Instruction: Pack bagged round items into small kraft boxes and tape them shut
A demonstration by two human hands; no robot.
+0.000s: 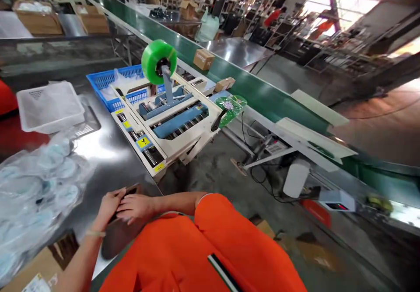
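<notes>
My left hand (110, 206) is closed around the edge of a dark, flat, phone-like object (133, 190), low over the metal table's edge. Across the same object lies my right hand (136, 206), palm down, its fingers stretched out and slightly apart. The two hands touch or nearly touch, and they hide most of the object, so its exact kind is unclear. Clear plastic bags with round, pale blue-rimmed items (49, 182) lie on the table to the left. Just beyond my hands stands a carton-taping machine (177, 125) carrying a green tape roll (154, 62).
A white plastic bin (50, 108) and a blue basket (98, 84) stand on the steel table (95, 147). Behind the machine runs a green conveyor belt (243, 93) bearing a small carton (203, 60). A cardboard box (36, 270) sits at lower left. Cables and a grey-white device (336, 200) are at right.
</notes>
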